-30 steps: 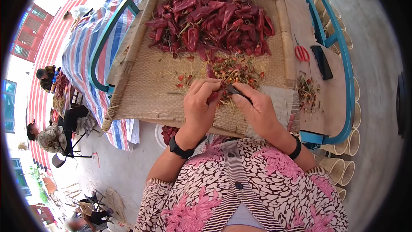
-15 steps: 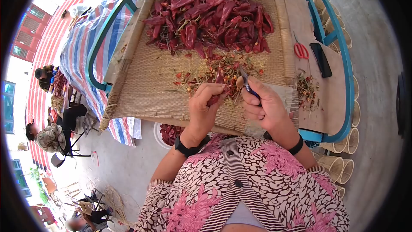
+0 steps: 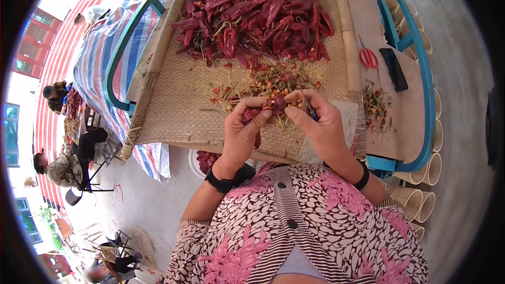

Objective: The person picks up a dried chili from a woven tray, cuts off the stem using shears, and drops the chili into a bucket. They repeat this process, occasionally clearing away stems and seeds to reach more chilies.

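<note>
Dried red peppers [image 3: 258, 18] lie heaped on the far part of a woven tray [image 3: 173, 100]. My left hand [image 3: 243, 129] is closed on a red pepper [image 3: 251, 114] over the near part of the tray. Close beside it, my right hand [image 3: 321, 121] is wrapped round a small tool [image 3: 311, 111] with a dark blue handle, its thumb and fingertip near the pepper; the tool's blades are mostly hidden. Just beyond both hands lies a pile of cut stems and pepper caps [image 3: 281, 80].
Right of the tray are red-handled scissors [image 3: 369, 58], a black phone [image 3: 394, 69] and more stem scraps [image 3: 376, 106]. A blue metal frame [image 3: 425, 100] surrounds the tray. A white basin [image 3: 194, 163] with peppers stands below. Other people [image 3: 66, 165] sit at the far left.
My hands, apart half a second ago, are close together at the pepper. The tool has turned back into my right palm, and its blades no longer point up in view.
</note>
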The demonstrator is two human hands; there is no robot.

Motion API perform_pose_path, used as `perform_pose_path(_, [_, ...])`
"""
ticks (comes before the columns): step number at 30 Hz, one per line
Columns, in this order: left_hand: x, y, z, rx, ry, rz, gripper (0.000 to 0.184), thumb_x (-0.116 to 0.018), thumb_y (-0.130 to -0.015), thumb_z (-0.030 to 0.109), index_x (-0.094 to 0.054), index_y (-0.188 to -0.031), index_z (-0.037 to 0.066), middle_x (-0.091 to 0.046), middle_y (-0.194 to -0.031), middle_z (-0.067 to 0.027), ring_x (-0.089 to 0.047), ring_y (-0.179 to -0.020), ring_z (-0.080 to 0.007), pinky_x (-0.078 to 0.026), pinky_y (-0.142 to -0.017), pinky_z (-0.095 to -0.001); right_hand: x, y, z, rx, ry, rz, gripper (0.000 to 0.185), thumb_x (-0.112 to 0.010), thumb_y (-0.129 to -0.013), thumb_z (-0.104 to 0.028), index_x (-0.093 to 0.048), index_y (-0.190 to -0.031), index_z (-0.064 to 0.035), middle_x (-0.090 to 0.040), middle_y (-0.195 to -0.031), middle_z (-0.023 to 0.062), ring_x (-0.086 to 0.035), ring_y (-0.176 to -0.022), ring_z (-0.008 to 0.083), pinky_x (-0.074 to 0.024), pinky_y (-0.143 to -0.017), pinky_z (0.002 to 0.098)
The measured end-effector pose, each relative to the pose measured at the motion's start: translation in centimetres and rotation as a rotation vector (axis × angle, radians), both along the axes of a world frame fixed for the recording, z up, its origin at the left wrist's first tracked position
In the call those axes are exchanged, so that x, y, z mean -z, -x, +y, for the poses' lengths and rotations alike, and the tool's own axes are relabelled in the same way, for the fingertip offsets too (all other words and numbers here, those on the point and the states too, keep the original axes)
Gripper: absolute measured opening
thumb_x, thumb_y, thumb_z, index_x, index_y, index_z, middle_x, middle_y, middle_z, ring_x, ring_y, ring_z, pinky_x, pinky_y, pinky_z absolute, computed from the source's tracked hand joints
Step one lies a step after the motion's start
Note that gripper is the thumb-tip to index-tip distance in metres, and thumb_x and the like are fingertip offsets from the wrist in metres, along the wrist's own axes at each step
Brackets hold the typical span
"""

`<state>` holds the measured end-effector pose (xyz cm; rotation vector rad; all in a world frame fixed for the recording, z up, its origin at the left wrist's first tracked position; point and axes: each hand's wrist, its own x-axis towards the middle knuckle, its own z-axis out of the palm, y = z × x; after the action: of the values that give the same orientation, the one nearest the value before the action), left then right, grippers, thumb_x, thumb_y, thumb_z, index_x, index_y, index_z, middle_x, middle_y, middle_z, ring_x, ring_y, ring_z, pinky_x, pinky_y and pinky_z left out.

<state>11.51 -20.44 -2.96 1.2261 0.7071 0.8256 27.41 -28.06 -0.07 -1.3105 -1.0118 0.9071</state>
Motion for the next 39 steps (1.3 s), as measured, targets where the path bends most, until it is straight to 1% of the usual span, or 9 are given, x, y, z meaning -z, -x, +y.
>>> perform_pose_path(2, [0.0, 0.2, 0.1, 0.033, 0.027, 0.001, 0.015, -0.061, -0.094, 0.011, -0.061, -0.108, 0.006, -0.066, -0.093, -0.0006, -0.061, -0.073, -0.0054, -0.037, -0.038, -0.0159, -0.1, 0.3, 0.2, 0.028, -0.026, -0.078, 0.021, -0.068, -0.088, -0.01, -0.063, -0.107, -0.0017, -0.065, -0.086, 0.0, -0.059, -0.076, 0.0042, -0.047, -0.063, 0.0224])
perform_pose_path(12, [0.3, 0.2, -0.1, 0.052, -0.206, 0.018, 0.013, -0.058, -0.093, 0.001, -0.06, -0.106, 0.0, -0.058, -0.101, -0.0043, -0.057, -0.09, -0.0104, -0.049, -0.08, -0.0249, -0.4, 0.5, 0.3, 0.054, -0.013, -0.587, 0.024, -0.072, -0.079, -0.01, -0.063, -0.1, -0.0052, -0.066, -0.08, 0.0114, -0.066, -0.068, 0.021, -0.0493, -0.059, 0.0305])
perform_pose_path(17, [0.1, 0.5, -0.6, 0.063, -0.158, 0.061, 0.012, -0.058, -0.094, 0.004, -0.06, -0.106, 0.002, -0.059, -0.097, -0.0023, -0.057, -0.087, -0.0097, -0.048, -0.074, -0.0227, -0.8, 0.2, 0.5, -0.081, 0.126, -0.379, 0.019, -0.064, -0.087, -0.014, -0.061, -0.102, -0.003, -0.063, -0.073, 0.0064, -0.062, -0.063, 0.0171, -0.0468, -0.058, 0.0291])
perform_pose_path(26, [1.4, 1.6, -0.4, 0.292, 0.402, -0.431, 0.019, -0.058, -0.095, 0.015, -0.057, -0.109, 0.002, -0.064, -0.096, -0.0062, -0.06, -0.084, -0.0141, -0.049, -0.076, -0.0275, -0.2, -1.1, 0.0, -0.525, 0.3, 0.756, 0.018, -0.058, -0.094, -0.02, -0.055, -0.104, -0.0063, -0.041, -0.061, -0.0069, -0.032, -0.046, 0.0025, -0.0227, -0.042, 0.021])
perform_pose_path(29, [1.3, 1.7, -0.2, 0.328, 0.382, -0.555, 0.021, -0.059, -0.095, 0.015, -0.055, -0.111, 0.003, -0.064, -0.097, -0.0074, -0.061, -0.088, -0.0155, -0.049, -0.079, -0.0293, -0.2, -1.0, 0.1, -0.405, 0.217, 0.871, 0.017, -0.059, -0.094, -0.019, -0.054, -0.104, -0.006, -0.041, -0.061, -0.0068, -0.033, -0.046, 0.0026, -0.0233, -0.041, 0.0216])
perform_pose_path(32, [0.5, 1.6, -0.4, 0.202, 0.398, -0.524, 0.023, -0.062, -0.093, 0.016, -0.055, -0.111, 0.004, -0.065, -0.095, -0.0067, -0.061, -0.077, -0.0125, -0.05, -0.066, -0.0263, 0.0, -1.0, 0.3, -0.183, 0.233, 0.558, 0.017, -0.06, -0.093, -0.018, -0.054, -0.104, -0.0058, -0.041, -0.06, -0.0065, -0.033, -0.045, 0.0029, -0.0233, -0.04, 0.0223])
perform_pose_path(34, [-0.9, 2.4, 0.5, 0.189, 0.294, -0.212, 0.027, -0.065, -0.091, 0.018, -0.054, -0.112, 0.005, -0.065, -0.088, -0.0047, -0.059, -0.065, -0.0094, -0.047, -0.053, -0.0244, 3.2, -1.0, 1.0, 0.019, 0.14, 0.157, 0.014, -0.06, -0.092, -0.017, -0.054, -0.099, -0.0064, -0.04, -0.06, -0.0061, -0.033, -0.045, 0.0032, -0.0238, -0.04, 0.0228])
perform_pose_path(36, [-4.2, 2.3, 1.4, 0.13, 0.179, 0.174, 0.025, -0.069, -0.087, 0.017, -0.057, -0.106, 0.006, -0.063, -0.074, -0.0008, -0.049, -0.047, -0.0043, -0.035, -0.036, -0.0221, 4.7, -2.0, 1.5, 0.101, 0.175, 0.122, 0.012, -0.06, -0.092, -0.017, -0.053, -0.093, -0.0078, -0.04, -0.059, -0.0057, -0.034, -0.044, 0.0035, -0.0245, -0.04, 0.0232])
perform_pose_path(39, [-6.0, 1.4, 4.7, 0.082, 0.018, 0.431, 0.019, -0.069, -0.085, 0.015, -0.059, -0.098, 0.005, -0.062, -0.07, -0.0014, -0.051, -0.05, -0.0047, -0.038, -0.041, -0.0235, 4.5, -3.2, 1.3, 0.039, 0.35, 0.601, 0.015, -0.06, -0.091, -0.016, -0.049, -0.083, -0.0109, -0.042, -0.06, -0.0054, -0.036, -0.044, 0.0042, -0.0256, -0.039, 0.0234])
